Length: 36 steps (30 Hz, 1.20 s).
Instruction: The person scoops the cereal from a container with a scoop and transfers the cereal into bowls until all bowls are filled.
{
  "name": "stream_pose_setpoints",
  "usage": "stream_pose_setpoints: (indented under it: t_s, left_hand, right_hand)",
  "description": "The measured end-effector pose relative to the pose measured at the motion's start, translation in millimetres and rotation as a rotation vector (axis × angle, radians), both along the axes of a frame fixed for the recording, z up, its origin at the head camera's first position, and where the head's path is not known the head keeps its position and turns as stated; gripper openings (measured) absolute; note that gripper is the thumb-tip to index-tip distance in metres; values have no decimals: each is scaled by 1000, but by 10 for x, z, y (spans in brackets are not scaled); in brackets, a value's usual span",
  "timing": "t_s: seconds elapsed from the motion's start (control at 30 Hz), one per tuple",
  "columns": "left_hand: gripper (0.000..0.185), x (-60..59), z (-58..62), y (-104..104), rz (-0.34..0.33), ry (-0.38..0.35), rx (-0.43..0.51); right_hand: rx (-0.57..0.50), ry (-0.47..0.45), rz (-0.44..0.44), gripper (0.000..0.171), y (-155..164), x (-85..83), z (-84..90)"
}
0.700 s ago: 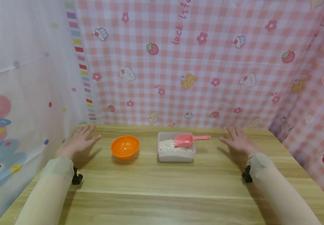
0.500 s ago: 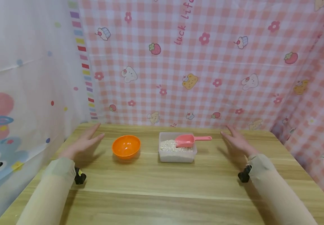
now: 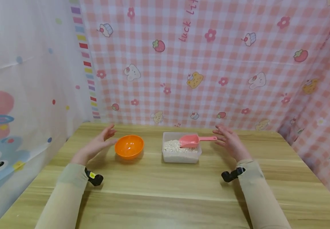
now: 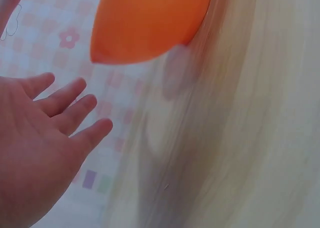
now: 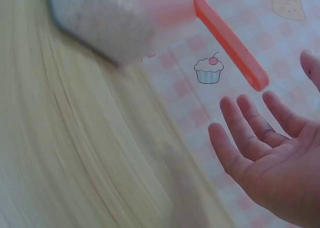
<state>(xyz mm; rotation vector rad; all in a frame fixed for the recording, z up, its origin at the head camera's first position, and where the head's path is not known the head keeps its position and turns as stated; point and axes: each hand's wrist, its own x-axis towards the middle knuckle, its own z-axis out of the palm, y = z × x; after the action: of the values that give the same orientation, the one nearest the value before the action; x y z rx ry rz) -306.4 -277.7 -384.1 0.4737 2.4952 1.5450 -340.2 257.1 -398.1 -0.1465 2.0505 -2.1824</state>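
An orange bowl (image 3: 129,147) sits on the wooden table, left of the middle. Beside its left rim is my left hand (image 3: 96,145), fingers spread and holding nothing; the left wrist view shows a gap between the fingertips and the bowl (image 4: 150,25). To the right stands a whitish rectangular tub (image 3: 181,157) of pale oat-like flakes (image 3: 172,146). A pink scoop (image 3: 190,141) lies in it, its handle jutting over the right rim. My right hand (image 3: 230,142) hovers by that handle (image 5: 232,43), fingers apart and loosely bent, nothing in them.
The wooden table (image 3: 153,203) ends at a pink checked cloth (image 3: 173,63) hanging behind it. A white patterned cloth (image 3: 38,79) hangs on the left, and more checked cloth on the right. Each wrist wears a small black camera.
Both hands have left the table's outer sides and moved inward, the left to the bowl and the right to the scoop's handle. Bowl, tub and scoop stay in place.
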Motion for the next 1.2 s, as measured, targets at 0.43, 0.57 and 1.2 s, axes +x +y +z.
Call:
stream_pose_setpoints:
  t_s: [0.43,0.57,1.2]
  left_hand:
    - [86,-6,-314,-3,-115,-5,77]
    - [91,24,-373,17,-151,-63,113]
    - [106,-74,-443,278,-95,-125,51]
  right_hand:
    - [37,-69,129,63,-171,-41,-144]
    - [57,-75,156,65,-159,-35,-176]
    - [12,-60,75,55,-222,-14,-129]
